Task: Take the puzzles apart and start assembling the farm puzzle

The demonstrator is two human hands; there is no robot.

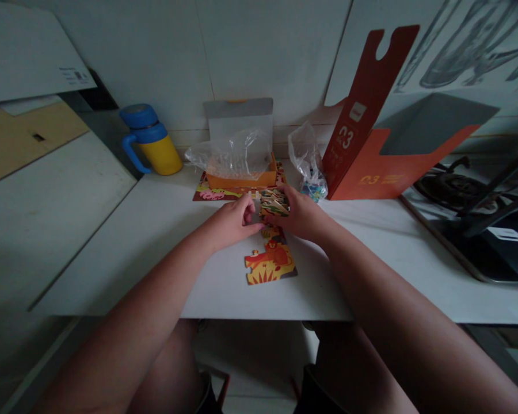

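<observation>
Right hand (pixel 301 213) grips jigsaw-piece stack (pixel 274 202), presumably against spilling; left hand (pixel 235 219) curled alongside, can't tell if holding anything

From my end, I count two hands: one left hand (pixel 233 223) and one right hand (pixel 304 214). I count two boxes, one small box (pixel 242 181) and one big box (pixel 382 172); two clear bags (pixel 233 154); one jug (pixel 157 148). I see one stack of puzzle pieces (pixel 273 202), too tight to number, and one lion picture (pixel 273 263).
</observation>
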